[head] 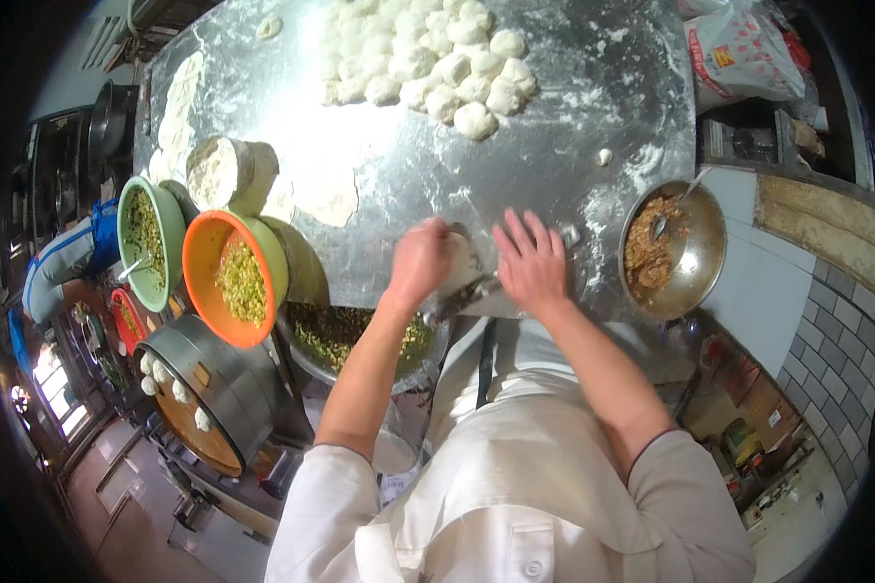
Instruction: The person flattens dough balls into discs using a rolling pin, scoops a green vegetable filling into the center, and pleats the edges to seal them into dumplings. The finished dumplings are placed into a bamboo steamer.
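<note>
My left hand (pixel 424 261) is curled around the left edge of a flat piece of dough (pixel 464 261) near the front edge of the metal table. My right hand (pixel 532 266) lies palm down just right of the dough, its fingers extended and apart. Beneath that palm runs a slim rod, apparently a rolling pin (pixel 570 235); one end shows beyond the fingers, and the middle is hidden. A dark strip, partly blurred, crosses below the dough toward the table edge. Many round dough pieces (pixel 474 87) sit grouped at the far side of the table.
A metal bowl (pixel 709 255) of brownish filling with a spoon stands at right. At left are an orange bowl (pixel 197 291) and a green bowl (pixel 127 240) of chopped filling, a flour container (pixel 255 175) and a steamer (pixel 226 364). Another person (pixel 62 262) is at far left.
</note>
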A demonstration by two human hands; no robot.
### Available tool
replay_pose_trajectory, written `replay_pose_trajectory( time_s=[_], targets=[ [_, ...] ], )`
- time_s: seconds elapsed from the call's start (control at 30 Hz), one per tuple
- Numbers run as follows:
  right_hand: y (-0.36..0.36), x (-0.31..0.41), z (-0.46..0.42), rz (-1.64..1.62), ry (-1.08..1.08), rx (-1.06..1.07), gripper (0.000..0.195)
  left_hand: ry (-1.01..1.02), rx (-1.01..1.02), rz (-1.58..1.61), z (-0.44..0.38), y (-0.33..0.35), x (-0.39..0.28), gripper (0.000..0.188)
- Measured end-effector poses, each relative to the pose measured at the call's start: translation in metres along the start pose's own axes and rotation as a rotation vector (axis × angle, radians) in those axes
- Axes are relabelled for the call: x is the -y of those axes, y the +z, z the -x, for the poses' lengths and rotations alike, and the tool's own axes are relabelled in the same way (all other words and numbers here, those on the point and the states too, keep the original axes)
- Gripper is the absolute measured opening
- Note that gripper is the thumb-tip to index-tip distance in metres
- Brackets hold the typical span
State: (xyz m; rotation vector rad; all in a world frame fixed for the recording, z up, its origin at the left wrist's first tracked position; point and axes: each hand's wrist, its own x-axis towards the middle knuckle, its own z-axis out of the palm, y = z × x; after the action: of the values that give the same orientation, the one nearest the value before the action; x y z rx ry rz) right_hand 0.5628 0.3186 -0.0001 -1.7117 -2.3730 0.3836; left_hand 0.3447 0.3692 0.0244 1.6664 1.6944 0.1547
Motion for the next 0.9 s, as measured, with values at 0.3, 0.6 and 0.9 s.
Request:
replay_pose_trajectory(
  time_s=[0.3, 0.6, 0.9],
  targets=[
    [0.003, 0.008, 0.015, 0.001, 0.014, -0.053, 0.043, -0.308, 0.089, 0.861, 0.021, 0.009, 0.019, 0.02],
    [0.015, 0.016, -0.015, -0.02, -0.07, -0.08, 0.042, -0.206, 0.022, 0.668, 0.011, 0.004, 0.026, 0.025],
    [0.016, 0.033, -0.073, 0.036, 0.049, -0.075, 0.045, -0.15, -0.017, 0.436, -0.003, -0.007, 0.014, 0.022]
  ],
)
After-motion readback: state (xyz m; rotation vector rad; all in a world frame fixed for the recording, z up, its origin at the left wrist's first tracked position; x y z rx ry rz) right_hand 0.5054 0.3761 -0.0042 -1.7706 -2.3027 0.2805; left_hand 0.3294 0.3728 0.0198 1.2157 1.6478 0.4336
